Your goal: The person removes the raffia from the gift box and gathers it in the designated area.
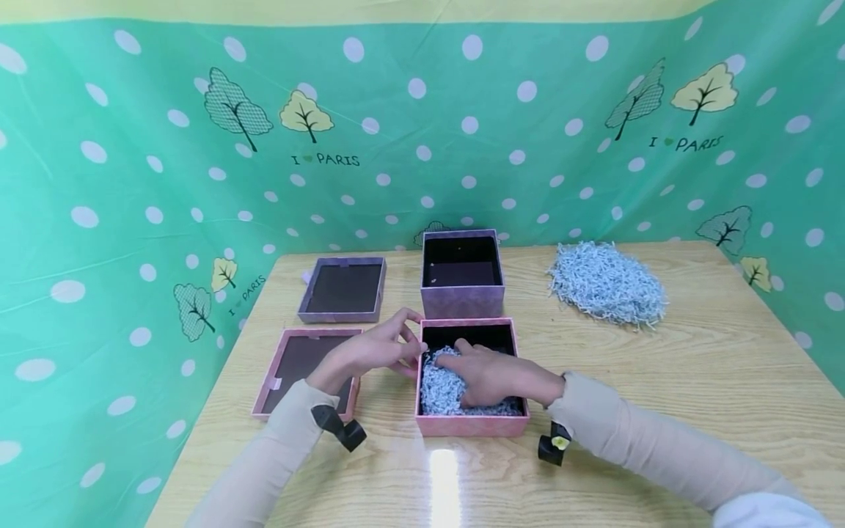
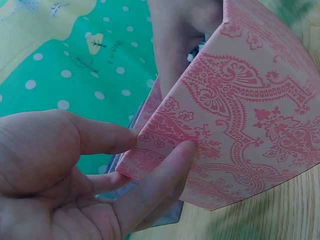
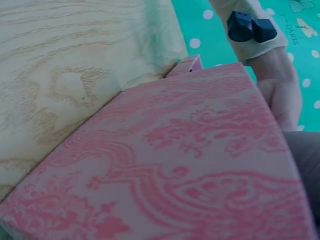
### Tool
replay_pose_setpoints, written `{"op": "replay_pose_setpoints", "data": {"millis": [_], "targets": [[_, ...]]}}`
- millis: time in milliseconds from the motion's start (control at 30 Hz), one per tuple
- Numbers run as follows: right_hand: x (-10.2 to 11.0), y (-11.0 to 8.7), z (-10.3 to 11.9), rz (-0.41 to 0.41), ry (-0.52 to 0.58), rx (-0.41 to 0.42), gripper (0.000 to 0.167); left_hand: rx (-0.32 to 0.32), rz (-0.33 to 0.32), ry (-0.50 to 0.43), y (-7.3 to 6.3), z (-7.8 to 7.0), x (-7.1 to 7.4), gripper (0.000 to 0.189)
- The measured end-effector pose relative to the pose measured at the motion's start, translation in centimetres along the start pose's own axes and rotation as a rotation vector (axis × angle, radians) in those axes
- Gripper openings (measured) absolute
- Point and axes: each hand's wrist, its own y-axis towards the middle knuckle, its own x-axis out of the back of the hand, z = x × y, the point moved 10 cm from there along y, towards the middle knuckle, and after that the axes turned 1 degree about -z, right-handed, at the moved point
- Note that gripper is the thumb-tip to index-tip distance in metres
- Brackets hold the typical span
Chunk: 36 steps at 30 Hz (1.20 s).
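Observation:
A pink patterned box (image 1: pixel 472 426) with a black inside stands on the table, partly filled with light-blue shredded paper (image 1: pixel 439 389). My left hand (image 1: pixel 389 345) holds the box at its left wall; in the left wrist view its fingertips (image 2: pixel 186 150) touch the rim and the outer side near a corner. My right hand (image 1: pixel 491 375) reaches into the box from the right, fingers spread over the shredded paper. The box's outer wall (image 3: pixel 165 165) hides that hand's fingers in the right wrist view.
Behind stands a purple box (image 1: pixel 462 301) with a dark inside. To the left lie a purple lid (image 1: pixel 339 317) and a pink lid (image 1: pixel 266 389), undersides up. A heap of light-blue shredded paper (image 1: pixel 607 282) sits at the back right. A green dotted cloth (image 1: pixel 422 132) hangs behind the table.

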Motion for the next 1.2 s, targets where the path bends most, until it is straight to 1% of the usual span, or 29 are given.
{"op": "replay_pose_setpoints", "data": {"millis": [167, 367, 500, 633, 767, 867, 1000, 1133, 1200], "targets": [[1.2, -0.6, 0.5, -0.025, -0.001, 0.043, 0.064, 0.002, 0.005, -0.006, -0.1, -0.1, 0.0, 0.047], [2.9, -1.7, 0.7, -0.034, 0.025, 0.047, 0.064, 0.008, 0.003, -0.006, 0.0, 0.0, 0.0, 0.047], [3.9, -2.6, 0.7, -0.051, 0.074, 0.053, 0.063, 0.009, -0.002, -0.005, 0.2, 0.1, 0.0, 0.047], [4.9, -3.5, 0.7, -0.072, 0.145, 0.057, 0.064, 0.011, -0.011, -0.006, 0.3, 0.3, 0.1, 0.053], [6.2, -4.2, 0.8, -0.112, 0.175, 0.088, 0.064, 0.013, -0.013, -0.008, 0.3, 0.3, 0.1, 0.054], [7.3, -4.8, 0.9, -0.155, 0.173, 0.117, 0.065, 0.009, -0.008, -0.018, 0.3, 0.3, 0.0, 0.048], [8.7, -5.7, 0.6, -0.206, 0.180, 0.137, 0.068, 0.002, 0.003, -0.038, 0.3, 0.3, -0.1, 0.046], [9.7, -6.6, 0.0, -0.238, 0.204, 0.129, 0.070, 0.000, 0.007, -0.033, 0.2, 0.3, -0.1, 0.050], [10.2, -7.1, -0.6, -0.250, 0.215, 0.110, 0.070, 0.001, 0.007, -0.030, 0.2, 0.3, -0.1, 0.051]]}}
